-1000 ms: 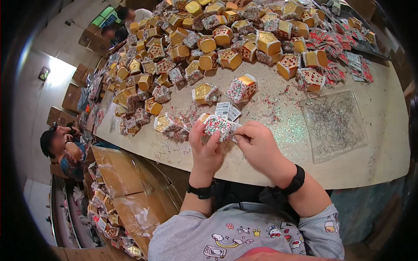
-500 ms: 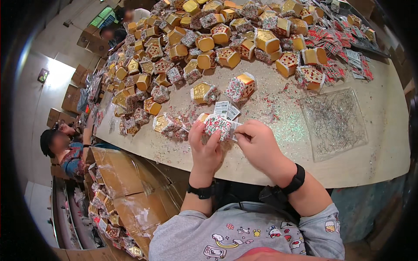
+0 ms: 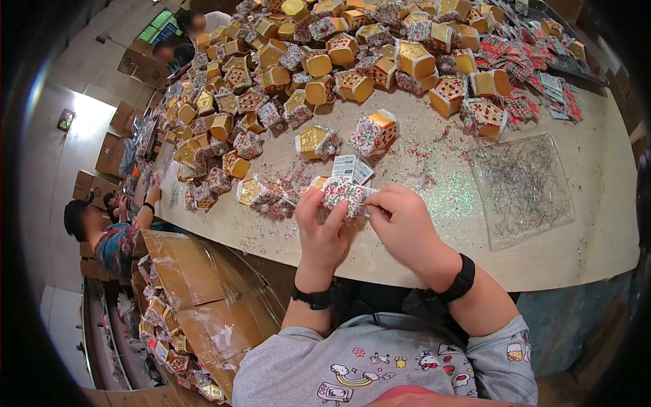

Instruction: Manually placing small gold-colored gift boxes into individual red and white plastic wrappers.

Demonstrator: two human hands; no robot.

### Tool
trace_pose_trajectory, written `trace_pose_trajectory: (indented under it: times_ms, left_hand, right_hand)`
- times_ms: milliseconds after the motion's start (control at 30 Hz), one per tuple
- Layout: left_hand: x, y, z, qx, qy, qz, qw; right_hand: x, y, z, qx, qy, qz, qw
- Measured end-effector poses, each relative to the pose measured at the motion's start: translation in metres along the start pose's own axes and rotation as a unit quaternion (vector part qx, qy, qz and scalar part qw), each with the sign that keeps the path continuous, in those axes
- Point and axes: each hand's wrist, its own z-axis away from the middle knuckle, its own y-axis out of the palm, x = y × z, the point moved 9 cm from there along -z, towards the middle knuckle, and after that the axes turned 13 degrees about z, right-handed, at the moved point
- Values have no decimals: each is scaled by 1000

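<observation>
My left hand point(image 3: 320, 227) grips a small house ornament point(image 3: 342, 193) by its left side, its roof covered in red, green and white sprinkles. At the ornament's right end, my right hand point(image 3: 400, 214) is closed in a pinch. A thin pale piece shows by those fingertips, too small to make out. Printed paper tags point(image 3: 352, 168) lie on the table just beyond the held ornament. Left of my left hand rests another sprinkled house point(image 3: 261, 195); two more, a gold-walled house point(image 3: 317, 142) and a sprinkled one point(image 3: 374, 132), sit farther back.
A large heap of gold house ornaments point(image 3: 319, 64) fills the far table. Red and white tags point(image 3: 525, 71) are piled far right, near a clear tray point(image 3: 498, 234) of thin wires. Loose glitter is scattered about. A cardboard box point(image 3: 217, 298) stands lower left. Other people are at the left.
My hands stay almost in place on the ornament, with only slight finger movement. At the left, a co-worker's arm and head have shifted.
</observation>
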Motion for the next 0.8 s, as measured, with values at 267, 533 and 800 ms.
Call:
trace_pose_trajectory:
  times_ms: [267,533,800]
  left_hand:
    - [4,2,2,0,-17,12,1000]
    - [8,-1,3,-17,-37,29,999]
    - [11,-4,2,-30,-54,60,996]
  right_hand:
    - [17,-5,2,-50,-108,76,990]
    - [7,-2,1,-43,-64,49,996]
    - [4,-2,0,-19,-28,-19,999]
